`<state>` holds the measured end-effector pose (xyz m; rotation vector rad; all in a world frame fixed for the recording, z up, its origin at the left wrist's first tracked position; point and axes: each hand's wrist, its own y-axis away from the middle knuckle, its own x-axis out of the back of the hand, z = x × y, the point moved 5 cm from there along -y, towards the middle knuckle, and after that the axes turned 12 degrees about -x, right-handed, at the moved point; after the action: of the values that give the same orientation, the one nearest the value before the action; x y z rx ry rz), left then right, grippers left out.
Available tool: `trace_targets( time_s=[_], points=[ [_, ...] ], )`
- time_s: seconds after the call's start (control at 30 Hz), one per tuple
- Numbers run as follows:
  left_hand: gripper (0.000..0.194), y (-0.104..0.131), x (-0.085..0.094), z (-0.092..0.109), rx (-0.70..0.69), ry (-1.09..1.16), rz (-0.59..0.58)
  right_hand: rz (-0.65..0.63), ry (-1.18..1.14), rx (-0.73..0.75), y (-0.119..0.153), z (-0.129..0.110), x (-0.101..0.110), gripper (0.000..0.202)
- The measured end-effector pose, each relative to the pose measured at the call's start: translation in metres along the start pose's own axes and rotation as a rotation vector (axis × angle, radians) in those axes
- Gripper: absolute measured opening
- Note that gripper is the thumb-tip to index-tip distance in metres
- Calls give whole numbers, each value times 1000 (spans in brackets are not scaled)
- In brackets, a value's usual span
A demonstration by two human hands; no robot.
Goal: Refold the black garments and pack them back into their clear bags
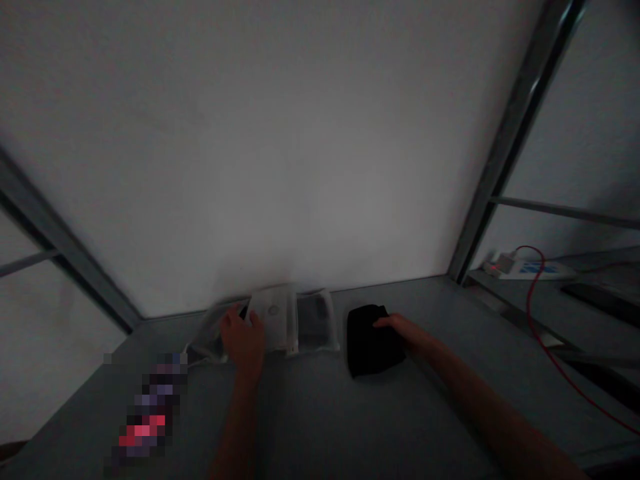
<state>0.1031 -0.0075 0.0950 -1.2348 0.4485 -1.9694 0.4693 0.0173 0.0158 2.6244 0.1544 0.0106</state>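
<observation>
Several clear bags lie in a row at the back of a grey shelf, against the wall. My left hand [243,337] is at the left bags, its fingers bent at the edge of a white-fronted bag [273,317]; what its fingertips hold, if anything, is hidden. Under and left of that hand is a crumpled clear bag [207,339] with something dark inside. To the right sits a clear bag with dark contents [316,321]. My right hand [395,325] grips the right edge of a folded black cloth-like item [371,341], thumb on top.
A pixelated patch [145,413] covers something at the shelf's left. Metal posts [515,133] frame the shelf. On the right, a red cable [531,313] runs from a white power strip [545,269] past a dark flat object [600,303].
</observation>
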Motion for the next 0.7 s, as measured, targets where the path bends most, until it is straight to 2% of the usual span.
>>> trace_targets(
  time_s=[0.1,0.23,0.27,0.33,0.47,0.57,0.7],
  points=[
    [35,6,2,16,-116,25,85,21,-20,-6,-4,6,10,18],
    [29,29,-12,51,-265,128,57,35,-61,34,-10,8,12,27],
    [27,39,-17,63,-306,179,24,10,-66,42,-11,8,9,26],
    [24,65,-28,92,-443,336,-122,-22,-82,53,-13,8,4,24],
    [32,127,-43,139,-637,623,-515,-60,-132,-20,-10,11,-4,35],
    [54,154,-47,151,-620,713,-668,-97,-174,-53,-1,11,-10,35],
    [65,155,-48,148,-542,753,-671,-174,-183,46,13,1,-21,30]
  ],
)
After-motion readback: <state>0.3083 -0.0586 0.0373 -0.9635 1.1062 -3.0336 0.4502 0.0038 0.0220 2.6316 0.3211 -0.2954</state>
